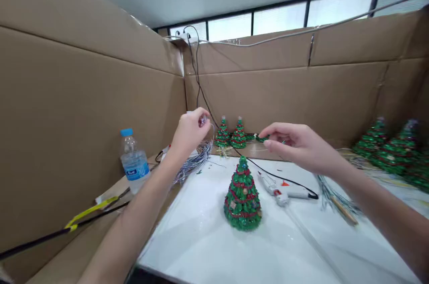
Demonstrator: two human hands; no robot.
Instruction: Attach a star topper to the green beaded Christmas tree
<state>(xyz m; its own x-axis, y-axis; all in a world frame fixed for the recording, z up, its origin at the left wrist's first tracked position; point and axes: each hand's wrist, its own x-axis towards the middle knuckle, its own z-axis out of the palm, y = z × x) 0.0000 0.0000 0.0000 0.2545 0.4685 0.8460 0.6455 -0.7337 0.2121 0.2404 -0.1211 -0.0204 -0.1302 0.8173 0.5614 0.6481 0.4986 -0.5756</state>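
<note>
A small green tinsel tree (242, 199) with red garland stands on the white table (214, 239) in front of me. My left hand (190, 132) is raised above a bundle of silver wires (196, 161), its fingertips pinched on a small pale piece that I cannot make out. My right hand (295, 143) hovers above and behind the tree, fingers loosely curled with thumb and forefinger close together; a thin strand seems to run from them. A white glue gun (279, 191) lies on the table just right of the tree.
Two small finished trees (230, 134) stand at the back cardboard wall, several more trees (395, 150) at the right. A water bottle (134, 161) stands at the left, with yellow-handled pliers (89, 210) nearby. A black cable (268, 172) crosses the table. Wire sticks (335, 199) lie at the right.
</note>
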